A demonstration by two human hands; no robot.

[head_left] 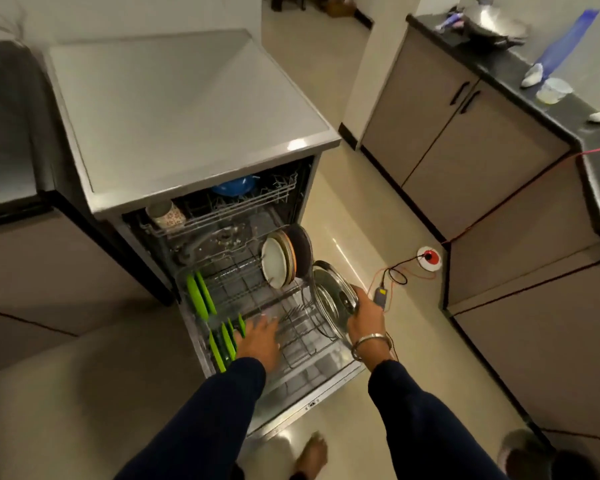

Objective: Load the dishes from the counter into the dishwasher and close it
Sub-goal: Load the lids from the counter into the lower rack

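Dishwasher [201,188] door is down, lower rack [257,299] pulled out. Right hand [366,315] grips a steel lid [331,299] by its edge, tilted on its side at the rack's right edge – fingers curled round the rim. Left hand [257,336] rests flat on the rack's front w/ fingers spread, holding nothing. Plates [281,261] stand upright at the rack's back right; green plates [201,296] along its left edge. Upper rack has a cup [165,213] & blue bowl [234,185].
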